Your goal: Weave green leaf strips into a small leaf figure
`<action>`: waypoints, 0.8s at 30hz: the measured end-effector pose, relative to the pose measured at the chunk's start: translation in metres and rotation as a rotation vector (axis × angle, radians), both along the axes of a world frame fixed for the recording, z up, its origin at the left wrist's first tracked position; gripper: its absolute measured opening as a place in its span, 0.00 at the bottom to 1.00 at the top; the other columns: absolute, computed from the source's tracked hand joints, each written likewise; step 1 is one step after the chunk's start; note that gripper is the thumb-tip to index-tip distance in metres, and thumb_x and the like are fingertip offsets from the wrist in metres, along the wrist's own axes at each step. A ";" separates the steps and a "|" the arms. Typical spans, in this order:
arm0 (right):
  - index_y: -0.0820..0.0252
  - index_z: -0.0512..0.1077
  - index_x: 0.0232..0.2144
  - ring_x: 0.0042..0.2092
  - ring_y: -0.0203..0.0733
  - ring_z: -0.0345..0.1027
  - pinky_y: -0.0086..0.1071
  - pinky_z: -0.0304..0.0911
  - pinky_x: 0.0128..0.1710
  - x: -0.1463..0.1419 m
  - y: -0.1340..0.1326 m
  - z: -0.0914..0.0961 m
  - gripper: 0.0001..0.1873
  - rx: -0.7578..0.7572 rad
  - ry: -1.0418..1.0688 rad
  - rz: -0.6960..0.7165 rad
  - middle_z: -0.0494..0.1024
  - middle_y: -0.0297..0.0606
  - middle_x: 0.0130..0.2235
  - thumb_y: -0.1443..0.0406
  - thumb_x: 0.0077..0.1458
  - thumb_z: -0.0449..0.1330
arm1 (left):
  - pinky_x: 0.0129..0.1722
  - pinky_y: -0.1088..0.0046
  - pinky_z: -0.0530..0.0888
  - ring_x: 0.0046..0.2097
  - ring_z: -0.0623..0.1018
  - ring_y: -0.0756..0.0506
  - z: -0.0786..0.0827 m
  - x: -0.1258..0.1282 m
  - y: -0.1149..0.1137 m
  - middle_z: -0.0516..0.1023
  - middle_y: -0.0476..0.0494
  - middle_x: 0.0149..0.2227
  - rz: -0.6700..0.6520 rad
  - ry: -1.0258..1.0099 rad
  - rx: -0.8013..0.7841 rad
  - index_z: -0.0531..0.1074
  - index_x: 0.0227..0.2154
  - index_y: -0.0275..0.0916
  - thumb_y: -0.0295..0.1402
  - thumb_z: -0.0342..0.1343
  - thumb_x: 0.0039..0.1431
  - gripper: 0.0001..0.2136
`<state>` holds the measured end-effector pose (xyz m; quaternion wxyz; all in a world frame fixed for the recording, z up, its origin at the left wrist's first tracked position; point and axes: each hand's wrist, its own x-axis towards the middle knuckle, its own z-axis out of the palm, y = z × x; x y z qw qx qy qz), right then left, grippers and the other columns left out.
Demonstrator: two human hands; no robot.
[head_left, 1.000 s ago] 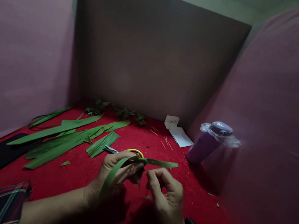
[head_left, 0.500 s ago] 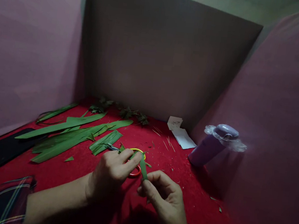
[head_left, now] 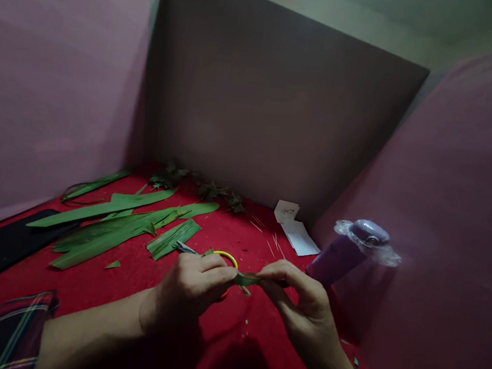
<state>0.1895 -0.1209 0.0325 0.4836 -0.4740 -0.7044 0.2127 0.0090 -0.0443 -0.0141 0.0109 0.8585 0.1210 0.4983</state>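
A narrow strip of green leaf (head_left: pixel 246 279) stretches between my two hands. My left hand (head_left: pixel 194 282) is closed, pinching its left end between thumb and fingers. The other end is pinched by my right hand (head_left: pixel 297 306), thumb below and fingers above. Just behind my left hand lie scissors with a yellow handle loop (head_left: pixel 229 257); a bit of red handle shows under the fingers, and the blades (head_left: pixel 185 248) point left. A cut piece of wide leaf (head_left: pixel 174 238) rests past the blade tips.
Long green leaves (head_left: pixel 134 231) lie at the left on the red cloth (head_left: pixel 126 301), beside a black flat object (head_left: pixel 3 248). Leafy sprigs (head_left: pixel 214 191) sit at the back. Right of them are thin sticks (head_left: pixel 275 244), white papers (head_left: pixel 299 238) and a purple bottle (head_left: pixel 338 257) with clear plastic around its top.
My right hand has moved up and to the right, swinging the leaf strip from hanging downward to nearly level. My left hand has shifted slightly. The view has tilted a little.
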 end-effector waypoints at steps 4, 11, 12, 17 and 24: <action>0.57 0.72 0.33 0.34 0.37 0.67 0.30 0.63 0.33 -0.003 0.008 -0.003 0.06 0.107 -0.008 0.039 0.73 0.35 0.32 0.70 0.56 0.57 | 0.26 0.81 0.69 0.27 0.73 0.52 0.004 0.001 -0.001 0.74 0.45 0.25 -0.135 -0.017 -0.118 0.72 0.32 0.35 0.24 0.50 0.56 0.06; 0.55 0.74 0.34 0.34 0.37 0.64 0.31 0.61 0.30 -0.006 0.012 -0.028 0.10 0.345 -0.159 -0.116 0.67 0.36 0.33 0.74 0.52 0.59 | 0.26 0.80 0.69 0.27 0.73 0.52 0.009 -0.001 0.000 0.74 0.43 0.25 -0.202 -0.005 -0.139 0.71 0.33 0.34 0.24 0.51 0.56 0.05; 0.55 0.75 0.34 0.32 0.37 0.63 0.32 0.59 0.30 -0.006 0.012 -0.029 0.11 0.425 -0.224 -0.159 0.67 0.35 0.30 0.75 0.51 0.59 | 0.25 0.81 0.68 0.26 0.73 0.52 0.008 -0.001 0.000 0.74 0.44 0.24 -0.187 0.005 -0.124 0.71 0.33 0.34 0.25 0.51 0.57 0.05; 0.57 0.75 0.35 0.29 0.37 0.64 0.35 0.56 0.32 -0.010 0.007 -0.031 0.13 0.664 -0.375 -0.202 0.74 0.34 0.26 0.76 0.49 0.60 | 0.24 0.82 0.67 0.24 0.71 0.54 0.004 0.000 0.000 0.72 0.46 0.23 -0.120 0.059 -0.043 0.71 0.32 0.35 0.25 0.49 0.58 0.06; 0.53 0.72 0.40 0.35 0.42 0.67 0.38 0.62 0.35 -0.008 0.000 -0.040 0.20 0.494 -0.266 -0.088 0.75 0.38 0.33 0.79 0.48 0.57 | 0.24 0.81 0.67 0.24 0.71 0.54 0.000 -0.002 0.003 0.71 0.47 0.23 -0.076 0.093 0.046 0.71 0.31 0.36 0.26 0.47 0.58 0.07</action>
